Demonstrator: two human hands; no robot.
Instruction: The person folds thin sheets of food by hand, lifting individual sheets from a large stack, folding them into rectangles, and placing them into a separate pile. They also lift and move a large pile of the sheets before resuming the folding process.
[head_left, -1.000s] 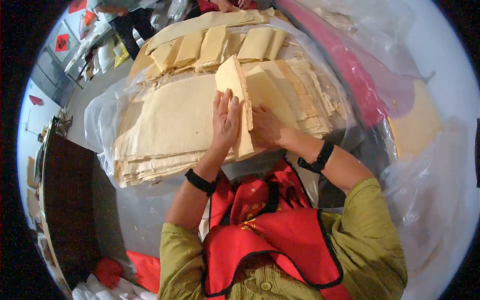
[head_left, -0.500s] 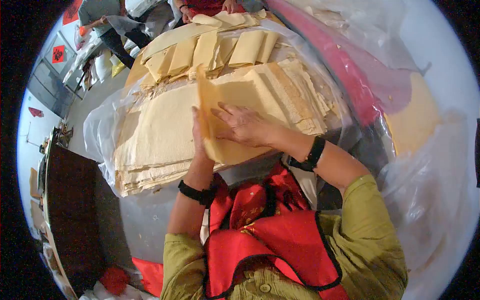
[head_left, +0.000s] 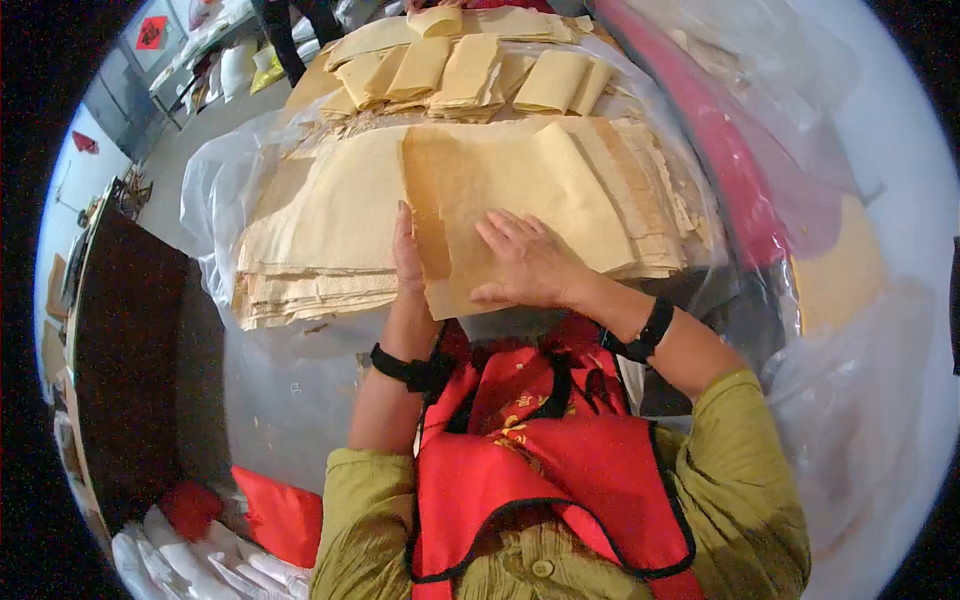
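A pale yellow sheet [head_left: 470,190] lies partly raised over a wide stack of similar sheets [head_left: 330,215], its left edge lifted and darker. My left hand [head_left: 408,250] stands upright against that left edge, the fingers straight and close to the sheet's underside; whether it grips is hidden. My right hand [head_left: 525,262] rests flat on top of the sheet with its fingers spread. The sheet's near corner hangs over the stack's front edge, between my wrists.
Folded yellow pieces [head_left: 465,70] lie in a row behind the stack. A co-worker's hand [head_left: 418,5] is at the far end. Clear plastic [head_left: 215,190] edges the table on the left. Red and clear sheeting [head_left: 720,150] runs along the right. A dark cabinet [head_left: 125,380] stands at left.
The view has shifted. The sheet's raised left part has come down lower and flatter, and my right hand has moved rightward along it, away from my left hand.
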